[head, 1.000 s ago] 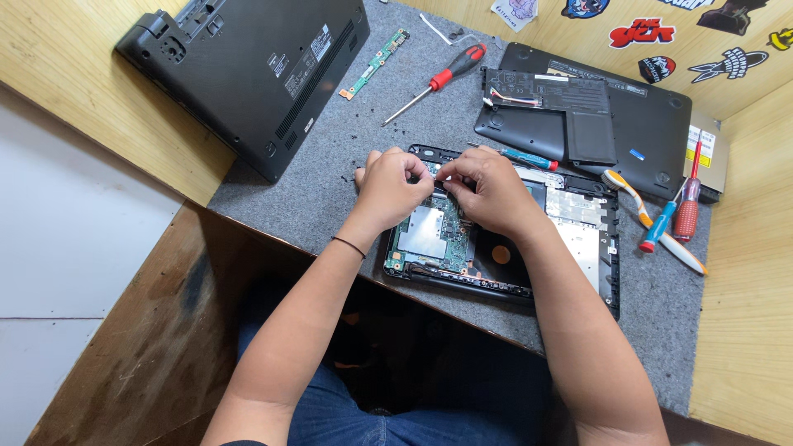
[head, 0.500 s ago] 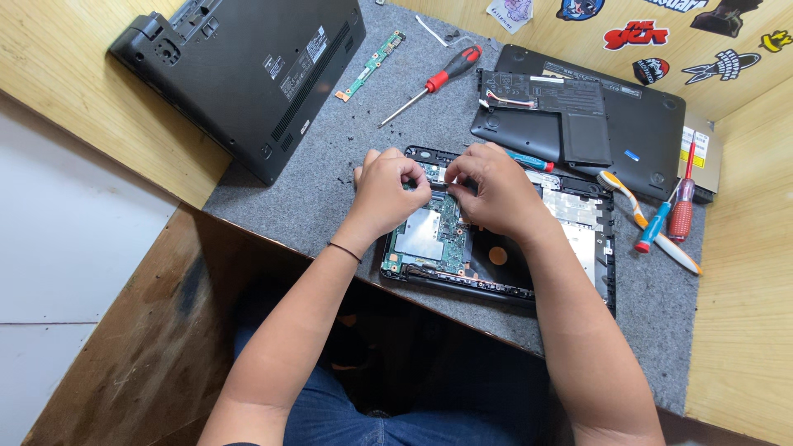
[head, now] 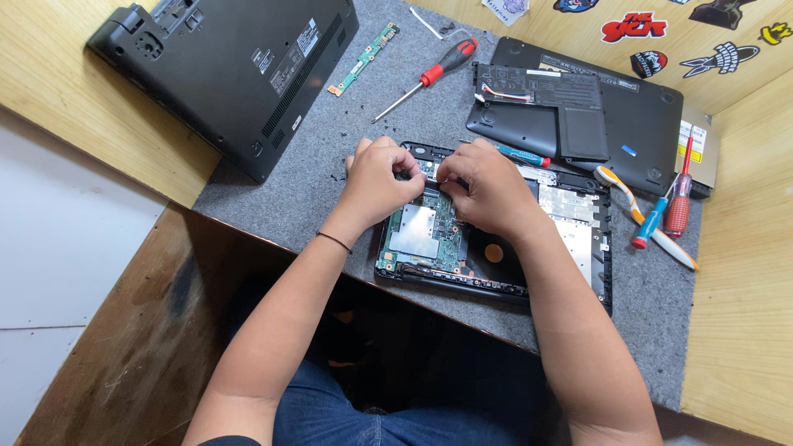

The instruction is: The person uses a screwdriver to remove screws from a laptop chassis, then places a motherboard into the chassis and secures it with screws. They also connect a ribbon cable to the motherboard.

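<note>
Left hand: the left hand (head: 382, 177) is curled, fingertips bunched and pressed down at the upper edge of the green circuit board; whether it pinches anything cannot be told, since the knuckles hide the tips.
Right hand: the right hand (head: 487, 192) is curled the same way, its fingertips almost meeting the left's over the same spot; what lies between them is hidden.
Thing worked on: the opened black laptop base with its cover off (head: 578, 239) lies flat on the grey felt mat (head: 330, 177), near the front edge of the bench, right under both hands.
Circuit board: the green circuit board with a silver metal shield (head: 421, 235) sits in the left half of the base.
Handling: the board looks thin, stiff and fragile, so it is best held by its bare edges rather than its small parts; the base itself looks light and rigid, safest gripped by its outer plastic frame.
Just beyond: a small blue-handled screwdriver (head: 520, 155) lies just past the right hand.
Further back: a red-and-black screwdriver (head: 429, 76) and a narrow green board strip (head: 363, 58) lie on the mat.
Left rear: a large black laptop turned bottom up (head: 239, 66).
Right rear: a second black laptop underside with a flat battery on it (head: 611, 116).
Right edge: a red screwdriver (head: 679, 202) beside a blue one (head: 648, 227) and an orange-and-white toothbrush (head: 644, 219).
</note>
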